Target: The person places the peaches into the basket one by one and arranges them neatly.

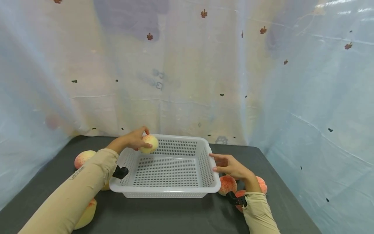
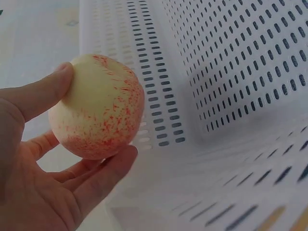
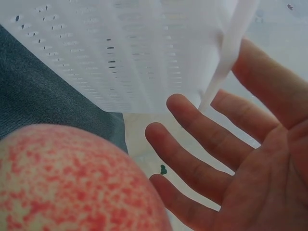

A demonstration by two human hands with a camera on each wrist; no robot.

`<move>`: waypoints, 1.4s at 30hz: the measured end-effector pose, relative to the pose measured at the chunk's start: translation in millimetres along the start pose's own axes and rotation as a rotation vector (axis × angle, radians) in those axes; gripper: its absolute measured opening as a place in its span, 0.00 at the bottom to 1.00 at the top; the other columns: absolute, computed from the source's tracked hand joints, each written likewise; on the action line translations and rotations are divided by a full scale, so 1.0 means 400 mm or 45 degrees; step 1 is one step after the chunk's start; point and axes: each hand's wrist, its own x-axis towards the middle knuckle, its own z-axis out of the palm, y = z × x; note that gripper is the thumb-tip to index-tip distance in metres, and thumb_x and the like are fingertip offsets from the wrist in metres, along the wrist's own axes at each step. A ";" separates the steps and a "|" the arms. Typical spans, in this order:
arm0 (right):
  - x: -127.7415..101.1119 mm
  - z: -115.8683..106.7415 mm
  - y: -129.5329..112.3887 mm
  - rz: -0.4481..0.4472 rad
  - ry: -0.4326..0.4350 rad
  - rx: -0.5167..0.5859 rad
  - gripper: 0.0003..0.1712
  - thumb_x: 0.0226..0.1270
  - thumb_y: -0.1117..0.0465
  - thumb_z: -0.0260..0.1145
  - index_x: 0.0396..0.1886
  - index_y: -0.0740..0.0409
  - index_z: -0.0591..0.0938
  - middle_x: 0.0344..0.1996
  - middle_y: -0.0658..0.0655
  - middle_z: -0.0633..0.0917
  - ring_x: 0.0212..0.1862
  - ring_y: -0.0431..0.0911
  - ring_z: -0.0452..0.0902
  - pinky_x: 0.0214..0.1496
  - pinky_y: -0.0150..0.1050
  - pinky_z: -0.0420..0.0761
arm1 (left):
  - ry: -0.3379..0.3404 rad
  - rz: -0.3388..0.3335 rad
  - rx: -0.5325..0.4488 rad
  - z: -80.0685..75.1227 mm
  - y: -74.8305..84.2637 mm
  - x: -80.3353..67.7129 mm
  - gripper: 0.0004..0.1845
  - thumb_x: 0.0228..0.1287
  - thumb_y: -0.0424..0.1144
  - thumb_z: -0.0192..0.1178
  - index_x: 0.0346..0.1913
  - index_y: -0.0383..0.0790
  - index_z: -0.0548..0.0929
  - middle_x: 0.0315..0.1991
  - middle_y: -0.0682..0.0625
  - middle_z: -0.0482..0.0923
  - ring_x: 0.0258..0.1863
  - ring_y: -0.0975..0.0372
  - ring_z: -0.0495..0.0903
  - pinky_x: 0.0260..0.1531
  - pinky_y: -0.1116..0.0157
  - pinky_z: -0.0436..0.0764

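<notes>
My left hand point(image 1: 133, 139) holds a pale yellow peach with red speckles point(image 1: 150, 143), thumb on one side and fingers on the other. The peach is above the back left corner of a white plastic basket point(image 1: 163, 189). In the left wrist view, the slotted basket wall point(image 2: 159, 86) is right behind the peach point(image 2: 96, 110). My right hand point(image 1: 230, 166) grips the basket's right rim with thumb and forefinger. The right wrist view shows its other fingers point(image 3: 192, 159) spread below the rim point(image 3: 226, 62), with a red-speckled peach point(image 3: 72, 178) close by.
Several peaches lie right of the basket, one red peach point(image 1: 228, 184) near its corner and another point(image 1: 262, 184) behind the right forearm. To the left are a peach point(image 1: 84, 158) and a yellowish one point(image 1: 87, 215) partly under the left sleeve. A plastic sheet point(image 1: 187, 81) hangs behind the dark table point(image 1: 163, 216).
</notes>
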 end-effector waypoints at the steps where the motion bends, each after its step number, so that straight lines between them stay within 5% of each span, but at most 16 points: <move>1: 0.001 0.000 -0.001 0.000 -0.001 -0.002 0.40 0.73 0.66 0.64 0.78 0.71 0.57 0.68 0.78 0.72 0.63 0.67 0.77 0.56 0.40 0.85 | -0.005 -0.013 0.011 0.002 -0.002 0.001 0.29 0.67 0.41 0.67 0.59 0.33 0.61 0.50 0.30 0.76 0.38 0.52 0.78 0.31 0.60 0.83; 7: -0.003 -0.003 -0.006 0.009 0.011 -0.003 0.41 0.73 0.64 0.65 0.78 0.71 0.57 0.68 0.77 0.73 0.63 0.63 0.79 0.56 0.41 0.85 | -0.034 -0.070 0.104 0.018 -0.001 0.009 0.29 0.65 0.39 0.69 0.57 0.35 0.62 0.44 0.38 0.74 0.34 0.55 0.75 0.26 0.65 0.78; 16: -0.011 0.000 0.001 -0.012 0.006 0.000 0.40 0.73 0.66 0.64 0.78 0.72 0.57 0.68 0.78 0.71 0.65 0.70 0.74 0.57 0.39 0.84 | -0.045 -0.143 0.249 0.048 0.024 0.010 0.30 0.60 0.35 0.73 0.57 0.34 0.64 0.46 0.34 0.72 0.40 0.51 0.73 0.27 0.61 0.80; 25: -0.004 0.006 -0.005 -0.021 -0.005 0.018 0.40 0.74 0.65 0.64 0.78 0.72 0.56 0.69 0.78 0.71 0.65 0.71 0.74 0.57 0.39 0.84 | -0.032 -0.090 0.381 0.071 0.018 0.008 0.28 0.54 0.29 0.75 0.53 0.33 0.69 0.43 0.38 0.76 0.40 0.53 0.74 0.35 0.62 0.77; 35: -0.003 0.007 0.000 0.006 0.011 -0.008 0.40 0.73 0.66 0.64 0.78 0.69 0.57 0.68 0.76 0.72 0.65 0.66 0.76 0.57 0.40 0.84 | -0.013 -0.125 0.497 0.080 0.030 0.006 0.27 0.51 0.25 0.74 0.54 0.31 0.75 0.45 0.39 0.80 0.41 0.53 0.76 0.42 0.58 0.79; 42: -0.002 0.005 -0.002 0.000 0.003 0.019 0.40 0.73 0.66 0.64 0.78 0.71 0.57 0.69 0.77 0.71 0.66 0.70 0.73 0.58 0.41 0.84 | -0.056 -0.102 0.518 0.055 0.040 -0.003 0.30 0.59 0.31 0.72 0.62 0.27 0.74 0.59 0.31 0.78 0.58 0.42 0.78 0.56 0.49 0.79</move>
